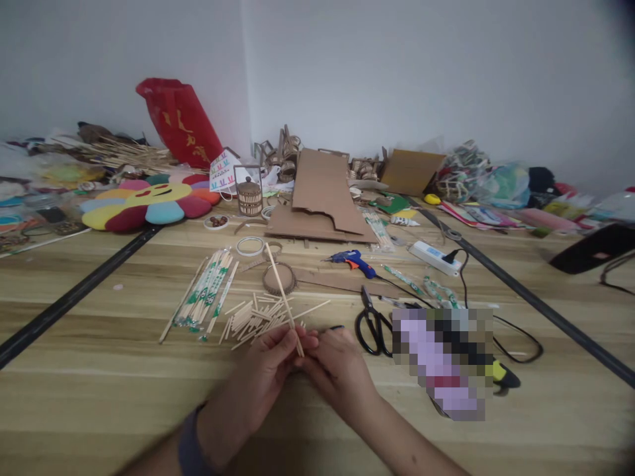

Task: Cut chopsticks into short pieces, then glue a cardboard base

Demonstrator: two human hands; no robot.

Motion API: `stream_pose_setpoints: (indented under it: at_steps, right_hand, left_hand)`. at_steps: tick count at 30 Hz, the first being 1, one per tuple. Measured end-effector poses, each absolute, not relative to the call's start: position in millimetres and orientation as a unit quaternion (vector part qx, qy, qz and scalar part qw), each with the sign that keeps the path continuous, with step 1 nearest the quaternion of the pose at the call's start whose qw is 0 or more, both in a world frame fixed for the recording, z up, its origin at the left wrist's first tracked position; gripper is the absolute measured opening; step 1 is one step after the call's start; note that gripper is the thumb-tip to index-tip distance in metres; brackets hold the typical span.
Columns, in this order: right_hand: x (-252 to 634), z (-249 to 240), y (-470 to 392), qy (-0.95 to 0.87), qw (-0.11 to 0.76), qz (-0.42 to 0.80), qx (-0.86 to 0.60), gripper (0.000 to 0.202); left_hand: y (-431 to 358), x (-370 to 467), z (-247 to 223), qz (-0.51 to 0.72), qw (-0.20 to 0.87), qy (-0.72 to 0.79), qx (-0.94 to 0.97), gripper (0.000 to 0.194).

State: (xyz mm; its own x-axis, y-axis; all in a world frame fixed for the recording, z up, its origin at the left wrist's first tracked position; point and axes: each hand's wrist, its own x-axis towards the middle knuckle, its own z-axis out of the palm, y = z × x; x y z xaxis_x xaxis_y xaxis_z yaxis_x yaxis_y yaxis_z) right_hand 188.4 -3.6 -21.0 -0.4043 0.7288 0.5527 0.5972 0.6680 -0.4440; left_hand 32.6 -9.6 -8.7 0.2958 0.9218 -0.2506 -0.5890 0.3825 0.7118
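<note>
Between the thumb and fingers of my left hand (270, 363) is a pale wooden stick (279, 281), tilted with its upper end pointing away from me. My right hand (340, 370) is closed beside it, its fingers near the stick's lower end; what it grips is hidden, though a small dark tip shows above it. Short cut sticks (248, 320) lie in a loose pile just beyond my left hand. Behind them rests a round woven ring (278, 278). Wrapped chopsticks (208, 287) lie to the left of the pile.
Black scissors (373, 325) and a blurred patch (441, 363) lie right of my hands. Farther back are a blue glue gun (353, 262), a white power strip (434, 258) with a black cable, cardboard (322, 188), a small woven basket (249, 198) and a flower cushion (159, 201).
</note>
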Motion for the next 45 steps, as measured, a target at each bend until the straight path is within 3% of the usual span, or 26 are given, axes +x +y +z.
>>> stream_pose_setpoints:
  at_steps: [8, 14, 15, 17, 19, 23, 29, 37, 40, 45]
  right_hand:
    - [188, -19, -2, -0.814, 0.359, 0.160, -0.428, 0.055]
    - [207, 0, 9, -0.832, 0.252, 0.233, -0.435, 0.031]
    - [213, 3, 11, -0.842, 0.217, 0.231, -0.437, 0.038]
    - [223, 4, 12, -0.862, 0.139, 0.219, -0.435, 0.075]
    - [229, 0, 12, -0.875, 0.062, 0.211, -0.432, 0.096]
    - [231, -7, 11, -0.867, -0.002, 0.223, -0.446, 0.084]
    - [233, 5, 11, -0.884, 0.014, 0.230, -0.406, 0.048]
    - [225, 7, 13, -0.902, 0.034, 0.197, -0.383, 0.043]
    - [228, 15, 9, -0.887, 0.106, 0.268, -0.362, 0.048]
    - [233, 24, 7, -0.769, 0.257, 0.421, -0.406, 0.031]
  left_hand:
    - [-10, 36, -13, 0.495, 0.763, 0.310, 0.276, 0.025]
    - [-6, 32, -7, 0.508, 0.738, 0.337, 0.290, 0.025]
    - [-4, 30, -5, 0.518, 0.727, 0.343, 0.293, 0.026]
    - [-1, 25, -2, 0.544, 0.702, 0.359, 0.287, 0.027]
    - [3, 20, 0, 0.558, 0.687, 0.370, 0.283, 0.027]
    - [8, 13, -1, 0.569, 0.669, 0.376, 0.295, 0.028]
    - [13, 6, -1, 0.585, 0.647, 0.388, 0.298, 0.031]
    - [19, -7, 1, 0.527, 0.606, 0.466, 0.372, 0.036]
    - [21, -11, 9, 0.482, 0.586, 0.515, 0.399, 0.034]
    - [24, -14, 12, 0.437, 0.567, 0.527, 0.458, 0.031]
